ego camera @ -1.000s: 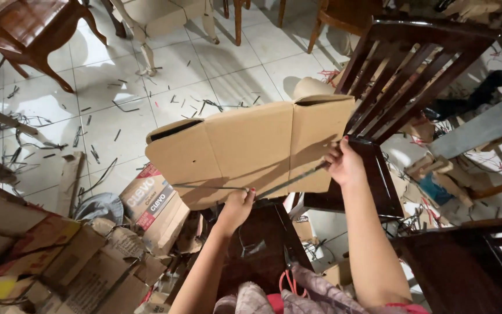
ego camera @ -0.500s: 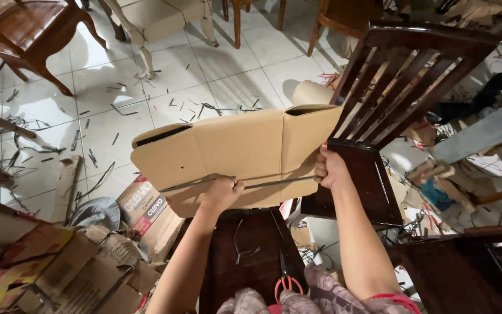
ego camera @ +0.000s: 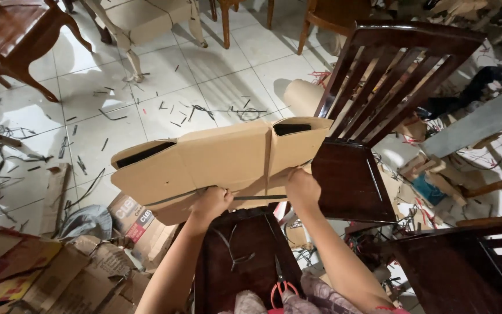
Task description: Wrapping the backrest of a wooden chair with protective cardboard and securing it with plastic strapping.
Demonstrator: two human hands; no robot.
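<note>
I hold a flattened brown cardboard box (ego camera: pixel 216 160) in front of me, tilted nearly flat, with dark hand slots at its upper corners. A thin dark strap (ego camera: pixel 257 197) runs across its lower part. My left hand (ego camera: pixel 210 203) grips the strap and the box's lower edge near the middle. My right hand (ego camera: pixel 301 187) is closed on the strap and the box's lower right edge, close to the left hand. Below them stands a dark wooden stool (ego camera: pixel 242 256) with strap scraps on it.
A dark wooden chair (ego camera: pixel 379 99) stands at the right, touching the box's right end. Red-handled scissors (ego camera: pixel 280 285) lie near my lap. Crumpled cardboard (ego camera: pixel 47 267) is piled at the lower left. Strap offcuts litter the white tiled floor (ego camera: pixel 164 87). More chairs stand at the back.
The box has swung left and tipped flatter. My right hand slid left along the strap toward the left hand, and both hands moved slightly left.
</note>
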